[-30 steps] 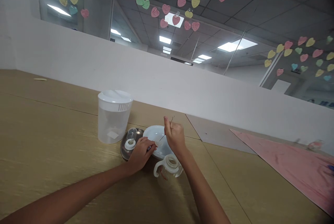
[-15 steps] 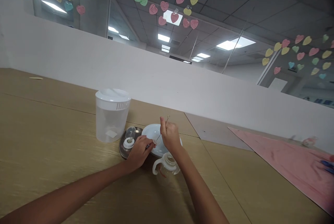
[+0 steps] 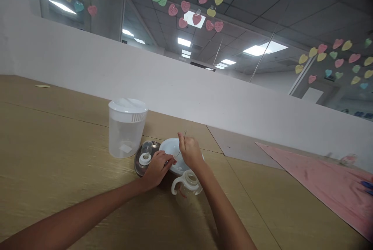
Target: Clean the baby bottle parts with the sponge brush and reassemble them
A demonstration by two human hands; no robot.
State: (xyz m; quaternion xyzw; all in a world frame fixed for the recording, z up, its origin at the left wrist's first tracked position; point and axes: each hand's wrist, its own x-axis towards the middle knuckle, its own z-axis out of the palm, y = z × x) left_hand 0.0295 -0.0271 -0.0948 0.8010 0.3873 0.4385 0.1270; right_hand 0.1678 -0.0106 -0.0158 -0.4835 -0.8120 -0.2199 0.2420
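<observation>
Left hand (image 3: 157, 170), grip closed around a small dark object (image 3: 166, 162), mostly hidden; right hand (image 3: 190, 152), grip pinching a thin wire (image 3: 184, 134) upright over a white bowl (image 3: 169, 147). Just beside, a handled baby bottle (image 3: 187, 183) and steel tray (image 3: 139, 166) on the bench (image 3: 58, 145).

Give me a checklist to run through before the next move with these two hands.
1. Right hand grip on the thin metal wire: ok, pinched between the fingertips.
2. Left hand grip: cannot tell, its fingers hide whatever they hold.
3. Wire's lower part above the shallow white bowl: ok.
4. Clear plastic lidded tub: ok, lid on, upright beside the round metal tray.
5. White two-handled bottle clear of the right forearm: cannot tell from this view.
</observation>
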